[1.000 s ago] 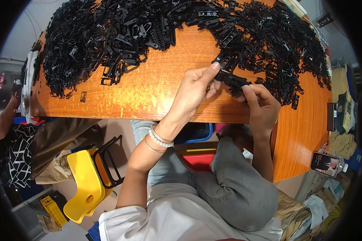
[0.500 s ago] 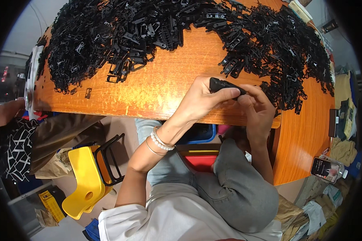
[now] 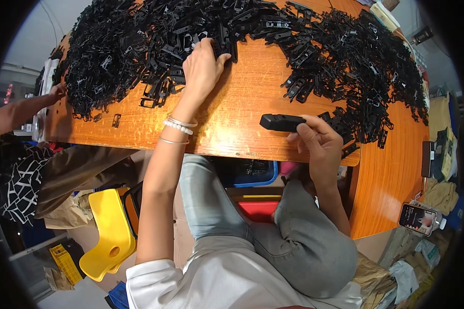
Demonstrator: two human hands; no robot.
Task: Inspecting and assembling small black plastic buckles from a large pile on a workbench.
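My right hand [image 3: 322, 141] pinches one end of a long black plastic piece [image 3: 282, 122] with a tapered far end, held over the front of the wooden table [image 3: 242, 98]. My left hand [image 3: 203, 67] reaches to the near edge of a large pile of black plastic parts [image 3: 165, 31]. Its thumb stands apart from the fingers, with black parts between and under them. The fingertips are partly hidden among the parts. Just behind my right hand, more black pieces [image 3: 335, 123] lie by the table's front edge.
A second pile of thin black parts [image 3: 366, 67] covers the right side. One small loose frame [image 3: 116, 120] lies at left. Another person's hand [image 3: 58, 92] is at the table's left end. A phone [image 3: 418, 218] stands at right; a yellow chair [image 3: 105, 226] is on the floor.
My left hand has let go of the black piece and moved up and left to the pile. My right hand keeps the piece, now turned outward. The other person's hand has reached onto the table.
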